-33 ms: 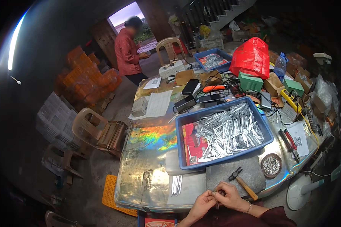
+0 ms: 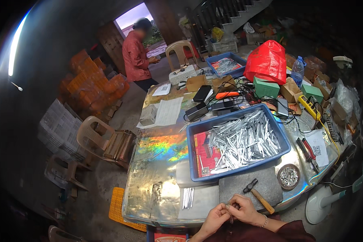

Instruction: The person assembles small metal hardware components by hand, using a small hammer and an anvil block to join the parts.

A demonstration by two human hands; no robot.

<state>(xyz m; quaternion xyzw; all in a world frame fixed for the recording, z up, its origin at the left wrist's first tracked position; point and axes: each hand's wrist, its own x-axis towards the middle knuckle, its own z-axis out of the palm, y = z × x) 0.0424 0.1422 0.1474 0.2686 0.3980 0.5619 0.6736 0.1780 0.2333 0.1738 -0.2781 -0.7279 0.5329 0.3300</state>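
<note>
My left hand (image 2: 216,219) and my right hand (image 2: 244,210) meet in front of the table's near edge, fingertips pinched together. Whatever they hold is too small and covered to make out. Just beyond them lies a grey stone slab (image 2: 234,185), with a hammer (image 2: 259,195) resting on it, its wooden handle slanting toward my right wrist. To the left, several thin silvery metal strips (image 2: 188,197) lie side by side on a pale sheet (image 2: 207,197). A blue tub (image 2: 238,174) behind the slab holds a heap of similar strips. Right of the slab stands a round bowl (image 2: 289,176) of small metal pieces.
Pliers (image 2: 307,152), a yellow power strip (image 2: 309,107), a red bag (image 2: 266,62), a water bottle (image 2: 298,71) and tangled cables crowd the table's right and far side. A white fan (image 2: 319,205) stands at the right. A person (image 2: 135,55) in red stands beyond the table; chairs (image 2: 96,133) are at the left.
</note>
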